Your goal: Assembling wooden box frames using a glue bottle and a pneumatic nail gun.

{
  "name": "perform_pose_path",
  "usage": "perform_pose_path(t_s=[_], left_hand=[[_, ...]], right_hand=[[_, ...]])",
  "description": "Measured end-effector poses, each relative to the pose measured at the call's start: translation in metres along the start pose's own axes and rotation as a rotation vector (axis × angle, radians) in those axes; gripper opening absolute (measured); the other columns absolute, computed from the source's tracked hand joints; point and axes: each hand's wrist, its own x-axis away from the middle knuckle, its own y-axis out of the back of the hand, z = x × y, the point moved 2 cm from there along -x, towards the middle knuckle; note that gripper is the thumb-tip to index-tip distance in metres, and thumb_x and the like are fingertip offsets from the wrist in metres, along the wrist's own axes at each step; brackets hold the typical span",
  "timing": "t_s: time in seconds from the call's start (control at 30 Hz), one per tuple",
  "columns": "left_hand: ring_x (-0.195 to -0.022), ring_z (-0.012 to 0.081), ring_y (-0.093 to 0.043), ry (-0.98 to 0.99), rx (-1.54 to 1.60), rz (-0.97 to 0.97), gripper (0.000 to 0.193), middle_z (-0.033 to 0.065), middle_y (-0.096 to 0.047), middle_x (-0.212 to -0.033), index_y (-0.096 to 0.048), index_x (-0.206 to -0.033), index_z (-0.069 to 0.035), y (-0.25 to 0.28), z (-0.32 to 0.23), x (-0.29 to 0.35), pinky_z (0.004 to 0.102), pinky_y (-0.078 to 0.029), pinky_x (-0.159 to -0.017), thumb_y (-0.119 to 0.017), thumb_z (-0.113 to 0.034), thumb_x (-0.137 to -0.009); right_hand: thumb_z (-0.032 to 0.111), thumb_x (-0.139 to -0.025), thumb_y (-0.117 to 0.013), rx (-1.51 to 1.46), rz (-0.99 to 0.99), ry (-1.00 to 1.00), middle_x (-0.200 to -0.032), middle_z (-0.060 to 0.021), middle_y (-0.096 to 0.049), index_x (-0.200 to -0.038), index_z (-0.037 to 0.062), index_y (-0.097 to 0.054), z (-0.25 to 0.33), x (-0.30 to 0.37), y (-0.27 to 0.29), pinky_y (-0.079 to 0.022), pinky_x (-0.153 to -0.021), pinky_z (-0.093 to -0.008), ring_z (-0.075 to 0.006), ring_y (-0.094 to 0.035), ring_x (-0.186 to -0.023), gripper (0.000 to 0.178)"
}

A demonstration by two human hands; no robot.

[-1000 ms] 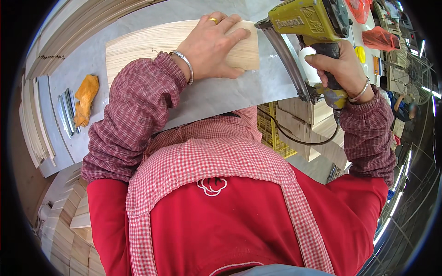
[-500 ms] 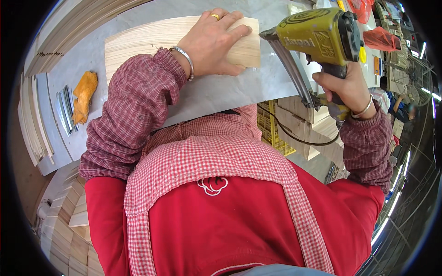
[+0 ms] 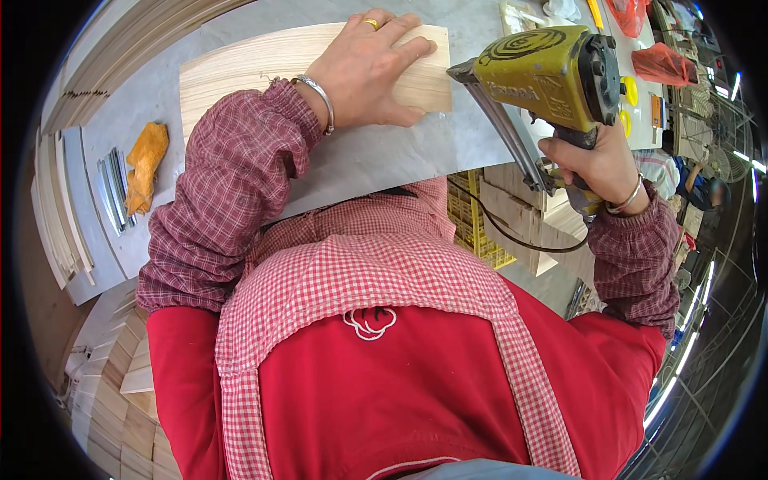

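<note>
A pale wooden board (image 3: 248,68) lies near the far side of the grey worktable (image 3: 352,164). My left hand (image 3: 372,68) spans it near its right end, thumb at the near edge and fingers reaching over the far edge. Wrapped round the handle of a yellow-green nail gun (image 3: 532,68), my right hand (image 3: 596,160) holds the tool right of the board. The gun's dark nose is beside the board's right end; whether they touch I cannot tell. Its long magazine slants down toward me, and a dark hose (image 3: 512,238) hangs below.
An orange cloth (image 3: 146,164) and metal strips (image 3: 112,192) lie at the table's left. Long boards (image 3: 120,56) are stacked at the far left. Wooden pieces (image 3: 520,212) and a yellow crate (image 3: 472,216) stand below the table. Red plastic bags (image 3: 662,66) sit at far right.
The nail gun has come slightly down toward me and turned a little, its nose staying near the board's end. My left hand and the board have shifted very slightly.
</note>
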Motion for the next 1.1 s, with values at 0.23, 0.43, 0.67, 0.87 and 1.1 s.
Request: perform_pose_path(t_s=[0.23, 0.43, 0.67, 0.87, 1.1], left_hand=[[-0.117, 0.0277, -0.044, 0.0, -0.007, 0.022, 0.07, 0.0099, -0.045, -0.132, -0.054, -0.121, -0.014, 0.001, 0.0, 0.0, 0.0378, -0.031, -0.104, -0.075, -0.039, -0.059], [-0.107, 0.034, -0.046, -0.096, 0.07, -0.003, 0.071, 0.0179, -0.047, -0.124, -0.053, -0.116, -0.006, 0.0, 0.005, -0.003, 0.0418, -0.036, -0.096, -0.071, -0.048, -0.063], [-0.103, 0.0358, -0.047, -0.122, 0.154, -0.071, 0.071, 0.0202, -0.048, -0.12, -0.053, -0.114, -0.004, -0.015, 0.012, -0.003, 0.0424, -0.036, -0.095, -0.07, -0.051, -0.063], [-0.102, 0.0355, -0.047, -0.157, 0.202, -0.081, 0.07, 0.0197, -0.048, -0.119, -0.053, -0.113, -0.004, -0.016, 0.013, -0.005, 0.0418, -0.035, -0.095, -0.069, -0.05, -0.063], [-0.105, 0.0358, -0.046, -0.135, 0.178, -0.037, 0.075, 0.0201, -0.047, -0.122, -0.05, -0.117, -0.003, -0.011, 0.011, -0.008, 0.0414, -0.035, -0.096, -0.069, -0.052, -0.064]], right_hand=[[0.004, -0.07, -0.065, 0.064, 0.011, 0.036, -0.052, -0.0013, -0.053, -0.092, -0.0021, -0.06, -0.004, -0.001, 0.002, -0.033, -0.037, -0.0192, -0.0078, -0.043, -0.038, 0.023], [0.002, -0.071, -0.064, -0.029, -0.052, -0.02, -0.058, -0.0022, -0.055, -0.095, -0.0019, -0.06, -0.004, 0.015, -0.006, -0.033, -0.038, -0.0193, -0.0085, -0.044, -0.04, 0.025], [-0.002, -0.071, -0.062, -0.214, -0.03, -0.179, -0.064, -0.0033, -0.057, -0.097, -0.0013, -0.059, -0.002, 0.039, -0.02, -0.034, -0.038, -0.0195, -0.0088, -0.044, -0.04, 0.026], [-0.001, -0.072, -0.06, -0.289, -0.022, -0.205, -0.057, -0.0027, -0.054, -0.096, -0.0026, -0.059, -0.006, 0.042, -0.027, -0.034, -0.038, -0.0192, -0.0084, -0.043, -0.039, 0.024], [0.002, -0.074, -0.06, -0.315, -0.039, -0.22, -0.05, -0.002, -0.05, -0.092, -0.0041, -0.058, -0.01, 0.044, -0.033, -0.034, -0.038, -0.0194, -0.0087, -0.042, -0.038, 0.02]])
